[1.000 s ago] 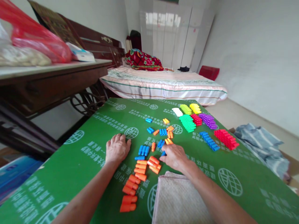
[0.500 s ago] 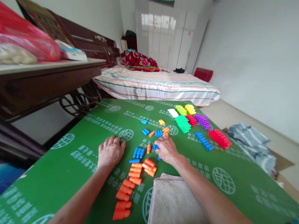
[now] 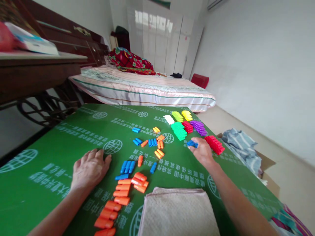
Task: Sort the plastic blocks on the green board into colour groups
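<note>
The cloth (image 3: 179, 213) is cut off below; the right hand (image 3: 203, 152) partly hides blue pieces (image 3: 192, 144), seemingly several.

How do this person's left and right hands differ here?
The left hand lies palm-down on the green tabletop, while the right hand pinches blue pieces. The right hand is near the larger red cluster; the left hand touches no pieces. Both are bare.

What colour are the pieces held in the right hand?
The pieces in the right hand are blue; head view shows them.
</note>
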`<state>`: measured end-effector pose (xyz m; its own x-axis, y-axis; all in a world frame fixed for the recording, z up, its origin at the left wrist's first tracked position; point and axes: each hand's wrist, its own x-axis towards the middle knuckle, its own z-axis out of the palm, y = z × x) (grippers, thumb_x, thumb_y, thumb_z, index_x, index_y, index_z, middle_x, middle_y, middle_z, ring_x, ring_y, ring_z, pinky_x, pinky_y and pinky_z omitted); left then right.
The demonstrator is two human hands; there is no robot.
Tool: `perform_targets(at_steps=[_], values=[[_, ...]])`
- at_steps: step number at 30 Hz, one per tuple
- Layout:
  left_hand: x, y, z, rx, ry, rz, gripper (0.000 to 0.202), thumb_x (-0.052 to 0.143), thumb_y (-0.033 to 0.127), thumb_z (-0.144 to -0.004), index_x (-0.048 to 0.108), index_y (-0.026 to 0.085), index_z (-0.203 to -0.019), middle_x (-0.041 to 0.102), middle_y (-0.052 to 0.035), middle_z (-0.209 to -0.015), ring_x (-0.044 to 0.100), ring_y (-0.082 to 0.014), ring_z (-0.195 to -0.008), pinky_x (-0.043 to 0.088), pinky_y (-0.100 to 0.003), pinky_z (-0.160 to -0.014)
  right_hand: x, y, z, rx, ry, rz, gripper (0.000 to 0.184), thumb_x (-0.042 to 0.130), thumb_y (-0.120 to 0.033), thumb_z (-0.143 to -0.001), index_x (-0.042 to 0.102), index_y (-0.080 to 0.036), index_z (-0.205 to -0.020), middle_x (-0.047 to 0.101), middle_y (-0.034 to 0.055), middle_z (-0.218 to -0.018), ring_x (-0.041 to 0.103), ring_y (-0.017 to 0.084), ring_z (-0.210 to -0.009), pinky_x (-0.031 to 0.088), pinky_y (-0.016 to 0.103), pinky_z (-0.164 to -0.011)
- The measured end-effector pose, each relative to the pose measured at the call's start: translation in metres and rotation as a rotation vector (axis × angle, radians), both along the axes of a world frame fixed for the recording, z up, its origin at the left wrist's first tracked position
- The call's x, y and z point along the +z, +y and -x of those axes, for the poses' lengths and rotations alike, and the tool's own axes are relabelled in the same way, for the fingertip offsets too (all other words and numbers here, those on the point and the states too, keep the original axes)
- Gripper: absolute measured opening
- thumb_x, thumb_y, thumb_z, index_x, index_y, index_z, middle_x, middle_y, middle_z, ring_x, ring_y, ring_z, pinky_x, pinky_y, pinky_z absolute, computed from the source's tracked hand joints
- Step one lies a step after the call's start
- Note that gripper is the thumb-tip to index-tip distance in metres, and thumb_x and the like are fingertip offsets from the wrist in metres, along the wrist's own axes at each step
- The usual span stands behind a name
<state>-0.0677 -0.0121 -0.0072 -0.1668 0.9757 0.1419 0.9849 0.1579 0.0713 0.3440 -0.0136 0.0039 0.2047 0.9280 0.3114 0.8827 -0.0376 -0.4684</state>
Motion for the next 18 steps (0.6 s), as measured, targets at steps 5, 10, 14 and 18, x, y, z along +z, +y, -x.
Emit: perform_targets(at_steps=[5, 10, 14, 18], values=[[0.0, 0.001, -0.002, 0.004, 0.008, 0.013, 0.072, 0.008, 0.054, -0.085, 0.047, 0.01, -0.127, 0.044, -0.0166, -0.14, 0.034, -0.0326, -0.134, 0.03, -0.051, -0.11, -0.015, 0.013, -0.048, -0.119, 0.096, 0.047, 0.049, 0.064, -0.025, -0.076, 0.061, -0.015, -0.123, 0.069, 0.0128, -0.106, 0.065, 0.025, -0.096, 0.049, 0.035, -0.084], [0.001, 0.0, -0.002, 0.005, 0.016, 0.016, 0.074, 0.005, 0.056, -0.085, 0.046, 0.01, -0.128, 0.043, -0.0163, -0.141, 0.033, -0.0324, -0.134, 0.03, -0.051, -0.11, -0.022, 0.017, -0.056, -0.114, 0.134, 0.053, 0.05, 0.064, -0.023, -0.075, 0.06, -0.016, -0.125, 0.069, 0.0141, -0.106, 0.066, 0.025, -0.094, 0.048, 0.035, -0.084], [0.002, -0.001, -0.002, 0.014, 0.017, 0.025, 0.077, 0.004, 0.057, -0.084, 0.046, 0.01, -0.128, 0.043, -0.0168, -0.141, 0.033, -0.033, -0.134, 0.031, -0.051, -0.11, -0.022, 0.019, -0.054, -0.109, 0.12, 0.073, 0.053, 0.064, -0.022, -0.075, 0.059, -0.012, -0.128, 0.069, 0.0173, -0.108, 0.066, 0.025, -0.094, 0.047, 0.032, -0.082], [0.003, -0.001, -0.002, 0.015, 0.018, 0.021, 0.074, 0.006, 0.055, -0.084, 0.047, 0.01, -0.127, 0.043, -0.0166, -0.141, 0.033, -0.0327, -0.134, 0.03, -0.051, -0.11, -0.021, 0.021, -0.052, -0.138, 0.077, 0.094, 0.055, 0.064, -0.022, -0.075, 0.058, -0.013, -0.129, 0.069, 0.0151, -0.109, 0.065, 0.024, -0.094, 0.047, 0.032, -0.082]])
